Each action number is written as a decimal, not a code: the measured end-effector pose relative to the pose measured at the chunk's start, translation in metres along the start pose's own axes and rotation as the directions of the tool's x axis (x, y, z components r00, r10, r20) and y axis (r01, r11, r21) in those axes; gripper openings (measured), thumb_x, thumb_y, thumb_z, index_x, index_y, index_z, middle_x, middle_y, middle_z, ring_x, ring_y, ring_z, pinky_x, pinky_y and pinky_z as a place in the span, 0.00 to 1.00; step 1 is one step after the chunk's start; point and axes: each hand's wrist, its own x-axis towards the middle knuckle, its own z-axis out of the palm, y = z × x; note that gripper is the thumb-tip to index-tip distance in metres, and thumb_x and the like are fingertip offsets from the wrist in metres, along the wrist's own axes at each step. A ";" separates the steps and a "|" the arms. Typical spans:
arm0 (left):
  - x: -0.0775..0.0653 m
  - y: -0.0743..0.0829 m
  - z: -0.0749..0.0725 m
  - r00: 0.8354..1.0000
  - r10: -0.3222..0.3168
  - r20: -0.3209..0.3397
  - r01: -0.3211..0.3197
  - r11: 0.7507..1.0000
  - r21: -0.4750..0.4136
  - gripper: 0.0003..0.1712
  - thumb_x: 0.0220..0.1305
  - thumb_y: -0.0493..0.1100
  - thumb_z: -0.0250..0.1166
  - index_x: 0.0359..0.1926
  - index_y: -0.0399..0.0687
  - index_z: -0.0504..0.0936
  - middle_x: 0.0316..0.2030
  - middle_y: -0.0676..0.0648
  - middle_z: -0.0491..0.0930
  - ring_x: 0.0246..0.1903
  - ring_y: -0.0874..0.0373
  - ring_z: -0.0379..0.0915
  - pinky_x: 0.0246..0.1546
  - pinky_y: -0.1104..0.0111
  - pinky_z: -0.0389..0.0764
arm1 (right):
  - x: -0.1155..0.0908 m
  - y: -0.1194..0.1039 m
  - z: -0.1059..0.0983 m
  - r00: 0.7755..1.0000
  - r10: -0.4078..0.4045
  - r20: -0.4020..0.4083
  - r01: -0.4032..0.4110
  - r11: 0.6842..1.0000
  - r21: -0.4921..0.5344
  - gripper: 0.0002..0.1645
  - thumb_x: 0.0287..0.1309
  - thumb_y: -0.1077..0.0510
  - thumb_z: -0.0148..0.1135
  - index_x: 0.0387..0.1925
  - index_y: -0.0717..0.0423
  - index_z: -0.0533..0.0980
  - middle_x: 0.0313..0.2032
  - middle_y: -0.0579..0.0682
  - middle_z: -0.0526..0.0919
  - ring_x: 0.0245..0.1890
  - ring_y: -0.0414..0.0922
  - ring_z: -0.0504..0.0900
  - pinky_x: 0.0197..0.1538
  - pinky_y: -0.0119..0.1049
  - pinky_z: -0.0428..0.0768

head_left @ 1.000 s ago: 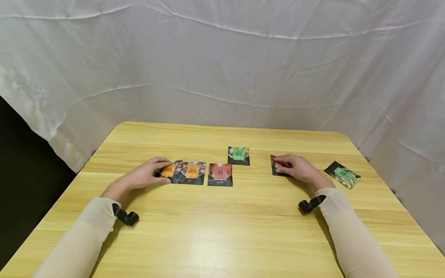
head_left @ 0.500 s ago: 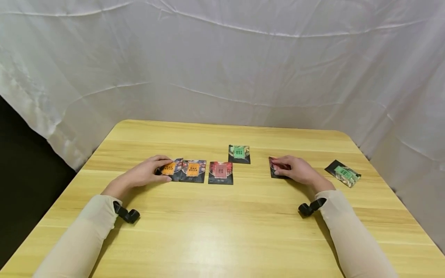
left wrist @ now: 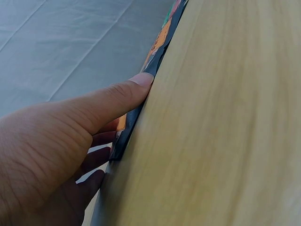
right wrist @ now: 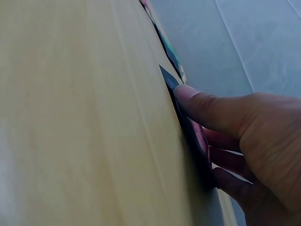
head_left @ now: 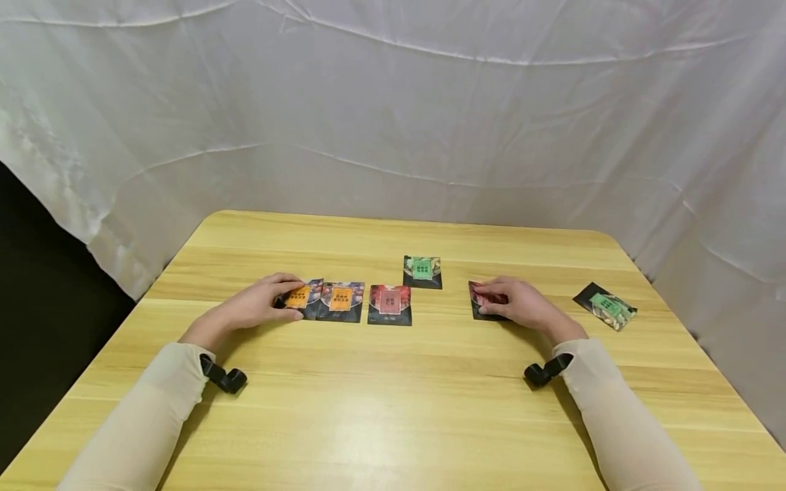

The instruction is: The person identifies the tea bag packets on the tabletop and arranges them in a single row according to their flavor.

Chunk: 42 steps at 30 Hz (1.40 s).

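Observation:
My left hand (head_left: 258, 305) holds an orange-labelled sachet (head_left: 299, 298) at the left end of a row, thumb at its near edge and fingers at the far edge. A second orange-labelled sachet (head_left: 341, 300) lies against its right side. A red-labelled sachet (head_left: 389, 305) comes after a narrow gap. To the right, my right hand (head_left: 520, 302) grips another red-labelled sachet (head_left: 476, 311), whose right part is hidden under the fingers. In the right wrist view, the thumb presses this dark sachet (right wrist: 181, 110) near one corner, and its near edge is tilted off the tabletop.
A green-labelled sachet (head_left: 421, 271) lies farther back, just above the row. Another green-labelled sachet (head_left: 606, 307) lies askew at the right. The wooden table (head_left: 381, 402) ends at a pale hanging curtain (head_left: 393, 123). A small black camera (head_left: 228, 380) sits on each wrist.
My right hand has shifted a little left and toward me, bringing the red-labelled sachet along. The left hand and the other sachets stay in place.

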 end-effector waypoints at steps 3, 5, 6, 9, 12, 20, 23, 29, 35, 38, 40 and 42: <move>0.000 0.000 0.000 1.000 0.002 0.002 -0.002 1.000 0.000 0.47 0.61 0.63 0.65 0.71 0.39 0.64 0.69 0.35 0.60 0.67 0.36 0.55 0.65 0.42 0.60 | 0.000 -0.003 0.001 1.000 -0.027 0.004 0.027 1.000 0.002 0.28 0.61 0.48 0.68 0.60 0.53 0.78 0.56 0.57 0.77 0.55 0.57 0.75 0.57 0.56 0.73; 0.000 0.000 0.000 1.000 0.002 0.003 -0.002 1.000 0.000 0.47 0.62 0.63 0.65 0.72 0.39 0.64 0.69 0.35 0.60 0.67 0.36 0.55 0.65 0.42 0.60 | 0.001 -0.006 0.002 0.999 -0.043 0.007 0.043 0.999 0.001 0.28 0.60 0.48 0.68 0.60 0.52 0.78 0.56 0.56 0.78 0.56 0.57 0.75 0.58 0.56 0.72; 0.000 -0.001 0.001 1.000 0.003 0.003 -0.003 1.000 0.001 0.47 0.62 0.63 0.65 0.71 0.39 0.64 0.69 0.35 0.60 0.67 0.36 0.55 0.65 0.42 0.60 | 0.001 -0.007 0.003 0.999 -0.051 0.009 0.051 0.999 0.007 0.28 0.60 0.48 0.68 0.60 0.51 0.78 0.57 0.56 0.77 0.57 0.56 0.75 0.59 0.56 0.72; 0.000 -0.001 0.001 1.000 0.003 0.005 -0.003 1.000 0.000 0.47 0.62 0.63 0.65 0.72 0.39 0.64 0.69 0.35 0.60 0.67 0.36 0.55 0.65 0.42 0.60 | 0.002 -0.011 0.005 0.998 -0.055 0.018 0.055 0.998 0.025 0.28 0.59 0.47 0.68 0.61 0.49 0.78 0.58 0.54 0.77 0.59 0.56 0.73 0.61 0.56 0.70; 0.000 0.000 0.001 1.000 0.004 0.003 -0.004 1.000 -0.002 0.47 0.62 0.62 0.66 0.71 0.38 0.64 0.69 0.35 0.60 0.67 0.36 0.55 0.65 0.42 0.60 | 0.003 -0.016 0.007 0.998 -0.056 0.024 0.055 0.998 0.039 0.29 0.59 0.46 0.68 0.61 0.48 0.78 0.59 0.53 0.77 0.60 0.55 0.73 0.62 0.56 0.69; 0.000 0.001 0.000 1.000 0.004 0.004 -0.004 1.000 -0.004 0.47 0.62 0.62 0.66 0.71 0.38 0.64 0.69 0.35 0.60 0.67 0.36 0.55 0.65 0.42 0.59 | 0.003 -0.027 0.010 0.998 -0.048 0.035 0.047 0.998 0.028 0.29 0.59 0.45 0.68 0.61 0.46 0.78 0.60 0.51 0.77 0.60 0.55 0.73 0.62 0.56 0.69; 0.000 0.001 0.000 1.000 0.003 0.004 -0.003 1.000 -0.002 0.47 0.62 0.62 0.66 0.71 0.38 0.64 0.69 0.35 0.60 0.67 0.36 0.55 0.65 0.42 0.59 | 0.004 -0.031 0.013 0.998 -0.043 0.044 0.041 0.999 0.026 0.28 0.59 0.44 0.68 0.61 0.45 0.78 0.60 0.51 0.76 0.60 0.55 0.73 0.61 0.56 0.70; 0.000 0.001 0.000 1.000 0.001 0.003 -0.001 1.000 -0.002 0.47 0.62 0.62 0.66 0.71 0.38 0.64 0.69 0.35 0.60 0.67 0.36 0.55 0.65 0.42 0.59 | 0.007 -0.040 0.017 0.995 -0.085 0.052 0.084 0.996 0.013 0.29 0.59 0.44 0.68 0.61 0.46 0.78 0.60 0.48 0.77 0.60 0.53 0.73 0.62 0.55 0.70; 0.001 0.000 0.000 1.000 0.010 -0.003 -0.010 1.000 0.000 0.47 0.62 0.61 0.66 0.71 0.37 0.64 0.68 0.35 0.60 0.67 0.36 0.56 0.65 0.42 0.59 | 0.011 -0.049 0.019 0.993 -0.098 0.061 0.098 0.995 0.004 0.30 0.58 0.44 0.69 0.61 0.46 0.78 0.59 0.49 0.77 0.60 0.53 0.74 0.62 0.55 0.70; 0.001 0.000 0.000 1.000 0.011 -0.003 -0.011 1.000 0.001 0.47 0.62 0.61 0.66 0.71 0.37 0.64 0.68 0.35 0.61 0.67 0.36 0.56 0.65 0.42 0.59 | 0.013 -0.055 0.020 0.992 -0.098 0.074 0.099 0.995 -0.011 0.31 0.58 0.44 0.69 0.61 0.47 0.78 0.59 0.50 0.78 0.59 0.53 0.74 0.62 0.54 0.70; 0.001 0.001 0.000 1.000 0.008 0.000 -0.008 1.000 -0.006 0.47 0.62 0.61 0.66 0.71 0.37 0.64 0.68 0.35 0.61 0.67 0.36 0.56 0.65 0.42 0.59 | 0.015 -0.059 0.021 0.991 -0.099 0.087 0.101 0.995 -0.016 0.31 0.58 0.43 0.68 0.61 0.48 0.77 0.58 0.50 0.78 0.59 0.52 0.75 0.62 0.53 0.71; 0.001 0.001 0.000 1.000 0.008 -0.001 -0.008 1.000 -0.008 0.47 0.62 0.61 0.66 0.71 0.37 0.64 0.68 0.35 0.61 0.67 0.36 0.55 0.65 0.42 0.59 | 0.018 -0.064 0.022 0.990 -0.107 0.096 0.109 0.994 -0.019 0.31 0.58 0.44 0.68 0.62 0.48 0.77 0.58 0.50 0.78 0.59 0.52 0.75 0.62 0.52 0.72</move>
